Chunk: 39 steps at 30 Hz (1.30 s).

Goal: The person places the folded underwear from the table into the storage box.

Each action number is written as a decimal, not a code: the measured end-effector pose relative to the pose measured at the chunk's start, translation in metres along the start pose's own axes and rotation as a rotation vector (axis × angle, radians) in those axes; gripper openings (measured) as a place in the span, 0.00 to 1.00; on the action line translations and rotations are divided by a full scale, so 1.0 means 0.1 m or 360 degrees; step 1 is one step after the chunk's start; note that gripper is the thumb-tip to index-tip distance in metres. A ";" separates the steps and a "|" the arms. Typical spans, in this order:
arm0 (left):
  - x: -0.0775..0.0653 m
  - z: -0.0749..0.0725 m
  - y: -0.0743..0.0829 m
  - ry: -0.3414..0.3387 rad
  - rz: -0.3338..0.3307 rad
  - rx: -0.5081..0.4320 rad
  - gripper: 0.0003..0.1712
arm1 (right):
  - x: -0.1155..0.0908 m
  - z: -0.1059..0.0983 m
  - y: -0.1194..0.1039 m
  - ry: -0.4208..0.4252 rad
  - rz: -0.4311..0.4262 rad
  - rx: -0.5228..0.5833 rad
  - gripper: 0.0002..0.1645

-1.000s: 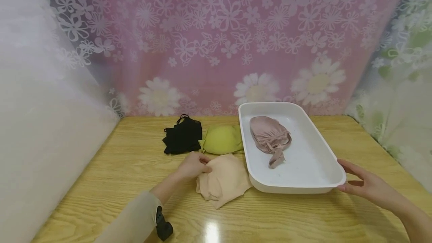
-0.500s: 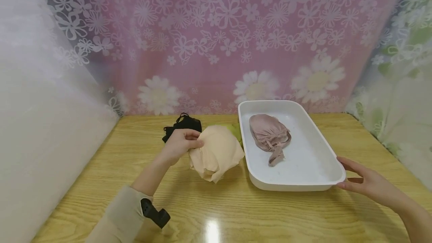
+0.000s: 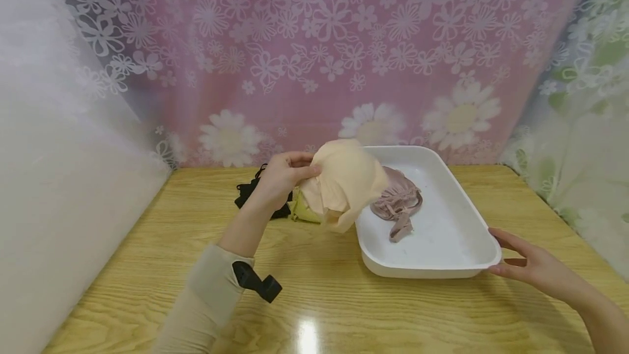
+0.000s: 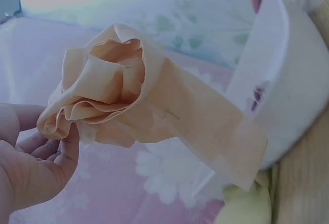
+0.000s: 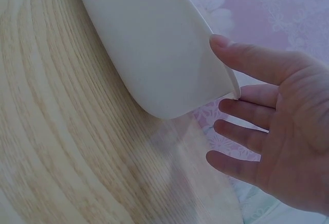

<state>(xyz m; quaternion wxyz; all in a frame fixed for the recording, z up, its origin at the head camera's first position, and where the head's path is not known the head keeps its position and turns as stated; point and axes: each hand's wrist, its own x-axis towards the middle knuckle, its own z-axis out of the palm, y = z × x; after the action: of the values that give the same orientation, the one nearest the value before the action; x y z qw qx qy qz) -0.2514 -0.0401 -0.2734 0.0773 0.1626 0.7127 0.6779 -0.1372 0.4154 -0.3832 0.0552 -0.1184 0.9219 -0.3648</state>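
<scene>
Beige cloth (image 3: 344, 173): faint mark (image 4: 171, 113), illegible. No readable text.

Occluded, cropped and illegible details
Beige garment (image 3: 344, 179) hides most of the chartreuse garment (image 3: 306, 214); left hand (image 3: 281, 180) covers part of the black garment (image 3: 245, 193). Mark (image 4: 171, 113) on beige fabric, possibly print: illegible. White tray (image 5: 149, 39): cropped at right-wrist view's top edge.

It's a curtained nook we're looking into: pink flowered sheeting (image 3: 304, 59) straight across the back, a pale sheet (image 3: 73, 179) hanging left, a leaf-printed drape (image 3: 589, 124) closing the right, all hugging one wood-grain tabletop (image 3: 354, 316)! Homely stuff, with clothing (image 3: 351, 176) and a white tray (image 3: 442, 234) out, but home or studio, there's no telling.
</scene>
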 end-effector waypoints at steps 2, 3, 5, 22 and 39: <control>0.05 0.09 0.07 -0.0003 0.0042 -0.0054 0.19 | 0.00 0.00 0.01 0.0000 -0.0014 0.0011 0.43; 0.08 0.13 0.10 -0.0009 0.0057 -0.0083 0.18 | 0.00 0.00 0.02 -0.0002 -0.0030 0.0018 0.43; 0.13 0.23 0.14 -0.0038 0.0095 -0.0131 0.18 | 0.00 0.01 0.04 0.0002 -0.0027 0.0029 0.42; 0.39 1.04 -0.29 -0.0340 -0.0124 0.0060 0.17 | 0.00 0.01 -0.03 -0.0013 -0.0015 0.0027 0.43; 0.39 1.11 -0.69 -0.0356 -0.0235 0.0353 0.14 | -0.02 0.00 -0.03 0.0002 -0.0027 0.0001 0.43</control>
<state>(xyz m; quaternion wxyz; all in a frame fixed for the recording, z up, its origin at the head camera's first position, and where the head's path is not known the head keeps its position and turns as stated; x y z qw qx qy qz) -0.2596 0.0755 -0.3456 0.1874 0.1917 0.7800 0.5654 -0.1347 0.4139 -0.3810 0.0515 -0.1258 0.9207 -0.3657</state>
